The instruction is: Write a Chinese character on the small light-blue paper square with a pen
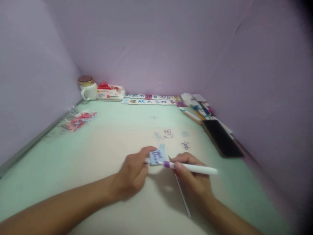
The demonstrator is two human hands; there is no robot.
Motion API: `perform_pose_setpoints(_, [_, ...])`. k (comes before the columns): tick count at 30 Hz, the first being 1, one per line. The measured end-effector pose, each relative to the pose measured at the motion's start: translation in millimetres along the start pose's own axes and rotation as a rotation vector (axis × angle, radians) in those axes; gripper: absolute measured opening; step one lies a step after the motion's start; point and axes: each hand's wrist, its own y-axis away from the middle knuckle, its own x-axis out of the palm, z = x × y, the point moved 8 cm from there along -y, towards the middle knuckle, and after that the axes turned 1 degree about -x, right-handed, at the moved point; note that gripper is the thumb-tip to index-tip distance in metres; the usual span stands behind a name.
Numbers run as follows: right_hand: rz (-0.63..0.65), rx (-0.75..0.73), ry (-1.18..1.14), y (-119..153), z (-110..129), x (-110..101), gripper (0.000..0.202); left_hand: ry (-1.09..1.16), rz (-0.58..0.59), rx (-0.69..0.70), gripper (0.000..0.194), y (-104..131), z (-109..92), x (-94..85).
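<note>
left of the phone (222, 137), the blue card (154, 157) is pinched by fingers of left hand (132, 173); the marker (199, 168) is gripped by right hand (194, 179) — card is best kept still, pressed lightly.

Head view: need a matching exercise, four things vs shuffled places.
1. White mug with gold-rimmed lid
2. Black rectangular phone
3. White marker with purple band
4. Small light-blue card with purple marks

A. Lying flat on the right side of the pale green table
B. Held in the left hand
C. Far left, beside the red-and-white tissue pack
D. Held in the right hand

Pairs: 1-C; 2-A; 3-D; 4-B
</note>
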Motion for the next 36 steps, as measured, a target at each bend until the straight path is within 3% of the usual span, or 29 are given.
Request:
perform_pose_setpoints(5, [0.029,-0.062,0.155,1.5,4.4,4.1,0.015,-0.019,0.015,0.056,0.042,0.6,-6.2,2.7])
perform_pose_setpoints(13, [0.08,-0.107,0.162,2.9,4.1,8.6,0.015,-0.076,0.016,0.071,0.045,3.8,-6.1,5.3])
perform_pose_setpoints(20, [0.203,-0.158,0.223,0.6,5.0,16.3,0.011,-0.162,0.03,0.207,0.052,4.1,-17.2,11.7])
perform_pose_setpoints(22, [0.219,-0.125,0.21,0.4,3.3,18.5,0.01,-0.167,0.039,0.188,0.054,2.5,-17.8,11.8])
perform_pose_setpoints(27, [0.154,0.129,0.058,3.1,-11.1,19.6,0.023,-0.186,0.022,0.27,0.054,1.5,-25.8,9.6])
perform_pose_setpoints(30, [0.164,0.159,0.009,3.9,-15.1,21.4,0.025,-0.153,0.061,0.24,0.053,0.6,-23.2,11.6])
perform_pose_setpoints(33, [0.243,0.152,-0.028,3.7,-18.6,25.0,0.023,-0.05,0.089,0.208,0.051,0.2,-22.0,10.6])
perform_pose_setpoints(36, [0.302,0.208,-0.119,5.6,-24.3,28.0,0.02,0.197,0.109,0.183,0.047,-1.2,-22.9,7.8])
